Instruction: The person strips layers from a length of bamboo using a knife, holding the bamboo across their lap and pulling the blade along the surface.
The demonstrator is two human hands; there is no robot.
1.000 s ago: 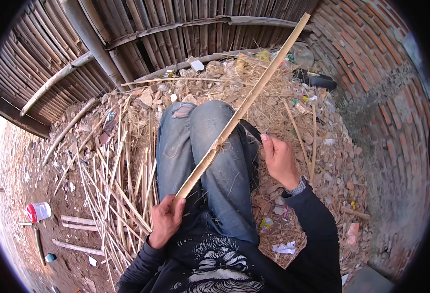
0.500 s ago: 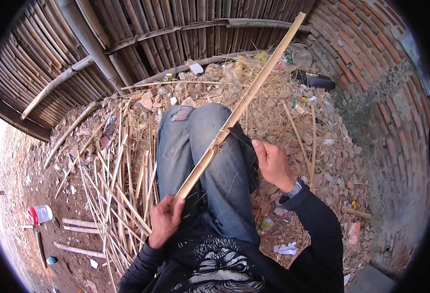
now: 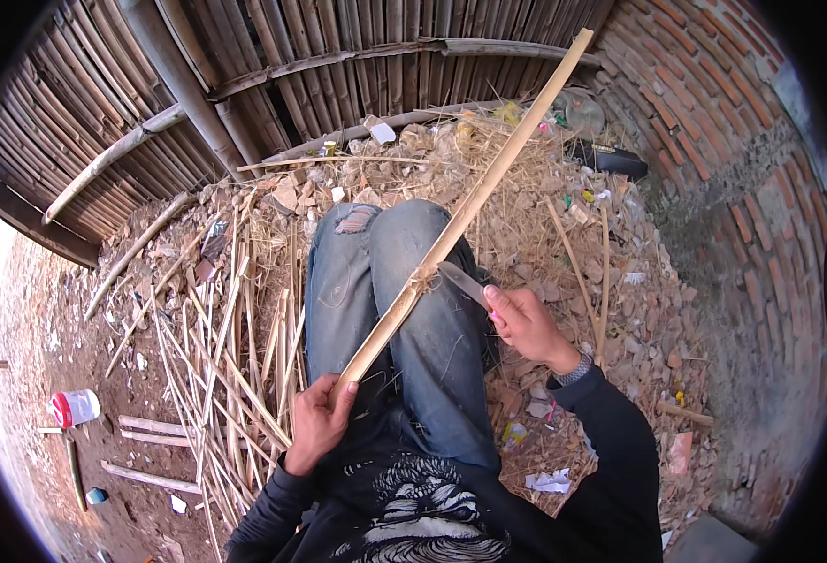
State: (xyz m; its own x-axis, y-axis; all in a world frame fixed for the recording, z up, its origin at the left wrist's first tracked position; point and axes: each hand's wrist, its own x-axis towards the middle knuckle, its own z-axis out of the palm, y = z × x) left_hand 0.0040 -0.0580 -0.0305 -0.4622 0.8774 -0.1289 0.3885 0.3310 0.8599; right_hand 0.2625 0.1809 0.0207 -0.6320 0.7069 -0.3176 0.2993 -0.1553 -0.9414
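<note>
A long split bamboo strip [image 3: 489, 183] slants across my jeans, its hollow inner face up and its far end near the bamboo wall. My left hand [image 3: 323, 418] is closed round its near end. Close to the middle of the strip, a fibrous node with loose shavings [image 3: 422, 278] stands out. My right hand [image 3: 528, 324] grips a knife [image 3: 463, 282] by its handle, of which a bit of pink shows. The blade's tip is at the strip's right edge beside the node; whether it touches I cannot tell.
Many cut bamboo strips [image 3: 226, 375] lie piled left of my legs. A red-and-white bucket [image 3: 76, 408] stands farther left. Rubble and straw cover the ground ahead, with a dark object [image 3: 611, 159] at far right. A brick wall [image 3: 761, 244] rises on the right, a bamboo wall [image 3: 338, 66] ahead.
My right hand has turned the knife so its blade shows flat, with the tip now nearer the node. The strip and my left hand stay almost in place.
</note>
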